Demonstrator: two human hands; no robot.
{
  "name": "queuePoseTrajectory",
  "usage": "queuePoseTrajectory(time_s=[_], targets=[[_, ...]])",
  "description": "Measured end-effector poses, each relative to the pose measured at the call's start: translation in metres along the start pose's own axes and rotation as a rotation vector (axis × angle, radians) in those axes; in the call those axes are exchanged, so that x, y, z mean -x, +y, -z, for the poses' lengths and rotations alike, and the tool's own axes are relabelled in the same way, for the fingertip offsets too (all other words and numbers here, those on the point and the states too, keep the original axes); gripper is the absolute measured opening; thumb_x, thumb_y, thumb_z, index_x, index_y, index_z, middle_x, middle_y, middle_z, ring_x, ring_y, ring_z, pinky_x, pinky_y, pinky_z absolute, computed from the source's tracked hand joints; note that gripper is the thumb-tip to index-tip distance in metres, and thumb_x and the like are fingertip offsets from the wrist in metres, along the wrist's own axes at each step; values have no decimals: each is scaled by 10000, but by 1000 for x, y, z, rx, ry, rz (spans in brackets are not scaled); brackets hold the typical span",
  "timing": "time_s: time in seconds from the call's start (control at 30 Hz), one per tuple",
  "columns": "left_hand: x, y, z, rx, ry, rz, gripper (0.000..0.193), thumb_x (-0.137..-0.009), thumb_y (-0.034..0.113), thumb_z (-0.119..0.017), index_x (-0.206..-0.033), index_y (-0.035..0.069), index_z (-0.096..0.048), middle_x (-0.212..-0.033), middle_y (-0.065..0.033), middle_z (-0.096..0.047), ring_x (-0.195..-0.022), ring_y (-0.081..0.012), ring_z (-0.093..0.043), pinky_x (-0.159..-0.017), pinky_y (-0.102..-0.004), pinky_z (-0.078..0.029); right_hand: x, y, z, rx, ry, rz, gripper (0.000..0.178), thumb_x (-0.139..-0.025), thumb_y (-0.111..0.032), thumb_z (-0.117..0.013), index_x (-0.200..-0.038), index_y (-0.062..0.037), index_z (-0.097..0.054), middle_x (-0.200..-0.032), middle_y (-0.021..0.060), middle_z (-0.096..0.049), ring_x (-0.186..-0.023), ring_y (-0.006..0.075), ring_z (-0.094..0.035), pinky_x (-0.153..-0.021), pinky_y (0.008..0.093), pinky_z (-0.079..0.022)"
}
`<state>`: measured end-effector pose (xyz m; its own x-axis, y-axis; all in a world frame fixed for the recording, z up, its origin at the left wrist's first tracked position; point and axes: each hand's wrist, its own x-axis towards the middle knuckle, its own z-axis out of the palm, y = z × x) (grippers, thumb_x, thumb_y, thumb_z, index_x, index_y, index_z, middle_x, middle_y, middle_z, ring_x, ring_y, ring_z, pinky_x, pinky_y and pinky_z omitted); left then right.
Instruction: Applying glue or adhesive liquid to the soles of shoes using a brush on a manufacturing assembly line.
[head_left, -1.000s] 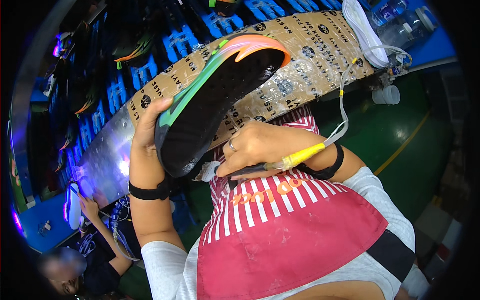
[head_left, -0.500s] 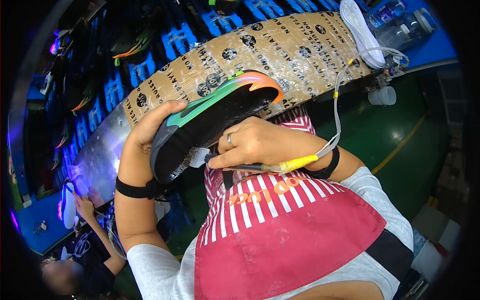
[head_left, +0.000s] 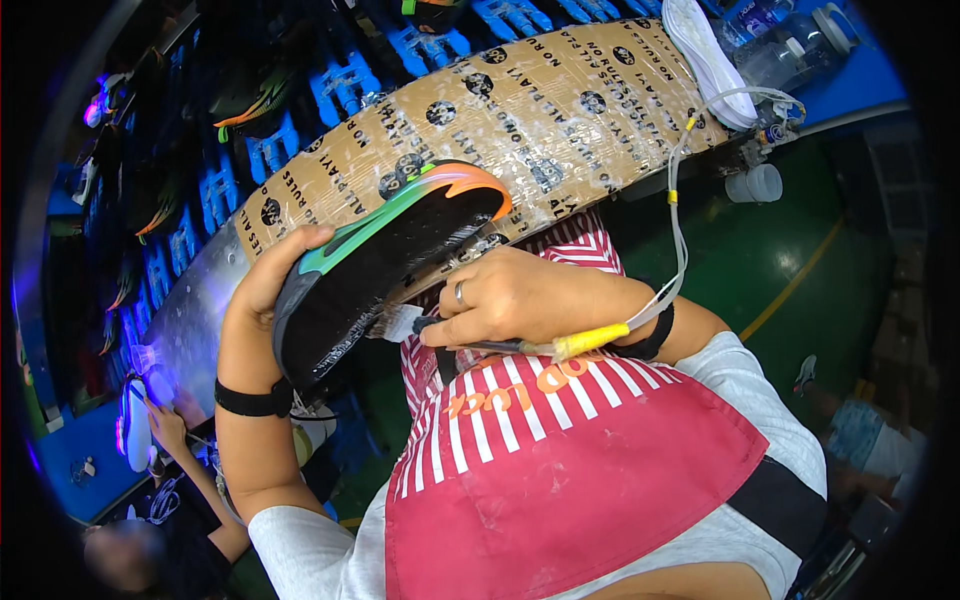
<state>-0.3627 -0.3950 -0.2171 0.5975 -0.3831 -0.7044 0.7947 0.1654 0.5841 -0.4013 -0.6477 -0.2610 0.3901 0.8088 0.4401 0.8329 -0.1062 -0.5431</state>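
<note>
Since the frame of half a second ago, the shoe sole (head_left: 400, 235) has moved to the left and a little nearer to the person's body, and the left hand (head_left: 262, 280) has gone with it. The brush (head_left: 400, 322) is now farther from the heel, along the near edge of the sole.

The left hand is clamped on the heel half of the sole, with the thumb at its far side; its other fingers are mostly hidden. The sole is held tilted, in front of the apron (head_left: 570, 490) and above the near border of the cardboard (head_left: 560, 100), which covers the worktop (head_left: 205, 285). Its black side faces the camera, its side wall goes from green to orange, and a shiny, wet-looking strip lies near its lower edge.

The right hand (head_left: 500, 300) is closed around the brush handle, and the bristles appear to touch the sole's edge. A clear tube (head_left: 680, 245), joined to the handle by yellow tape (head_left: 590, 341), runs up to the worktop's right end, where a white sole (head_left: 708, 65) lies beside plastic bottles (head_left: 785, 62).
</note>
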Motion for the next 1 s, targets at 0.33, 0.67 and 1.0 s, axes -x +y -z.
queuePoseTrajectory(time_s=[0.33,0.67,1.0], targets=[[23,3,-39,30,276,-13,361,-771,262,-551,-1004,-12,-574,-878,-156,-634,-724,-216,-630,-652,-282,-520,5,3,-5,4,115,-25,267,-705,-90,-618,-971,-106,-616,-674,40,-553,-603,197,-560,-506,292,-450],[-18,-57,-20,277,20,-141,496,-809,365,-399,-1085,-24,-535,-996,-166,-602,-855,-258,-606,-790,-348,-491,-5,22,1,-540,529,-465,180,-717,-88,-682,-885,-26,-661,-743,74,-647,-655,128,-606,-593,242,-466],[-36,-66,-17,347,-75,-169,595,-785,444,-353,-1136,-13,-500,-997,-196,-595,-824,-325,-609,-732,-429,-513,6,31,18,-416,886,-615,186,-734,-68,-644,-907,-1,-647,-731,77,-639,-624,99,-578,-568,226,-450]])
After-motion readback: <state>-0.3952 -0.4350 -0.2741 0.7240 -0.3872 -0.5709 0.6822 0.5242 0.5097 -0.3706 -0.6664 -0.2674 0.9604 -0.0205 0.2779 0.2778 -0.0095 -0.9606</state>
